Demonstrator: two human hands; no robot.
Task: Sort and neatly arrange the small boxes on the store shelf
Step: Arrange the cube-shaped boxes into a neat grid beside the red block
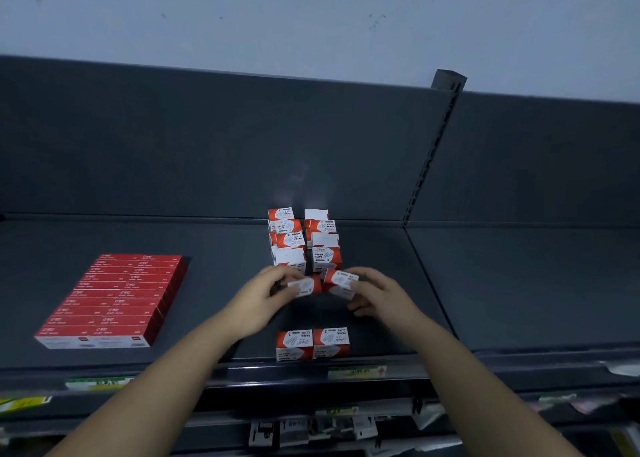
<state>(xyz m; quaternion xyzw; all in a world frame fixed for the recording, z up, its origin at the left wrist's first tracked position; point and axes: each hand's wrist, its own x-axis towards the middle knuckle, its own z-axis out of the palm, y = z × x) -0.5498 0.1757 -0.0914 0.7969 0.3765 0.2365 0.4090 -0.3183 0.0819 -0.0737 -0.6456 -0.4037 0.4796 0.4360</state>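
Two rows of small red-and-white paper clip boxes (304, 242) run from the back panel toward me on the dark shelf (221, 248). My left hand (266, 297) grips one paper clip box (304, 286) just in front of the left row. Beside it, my right hand (377, 294) holds another paper clip box (341, 281), tilted, in front of the right row. The two held boxes almost touch. A pair of the same boxes (312, 345) stands side by side at the shelf's front edge, below my hands.
A flat block of several long red boxes (114, 300) lies on the left of the shelf. A slotted upright (433, 151) divides this bay from the one on the right. Price-tag strips (356, 371) and hanging goods sit below the shelf edge.
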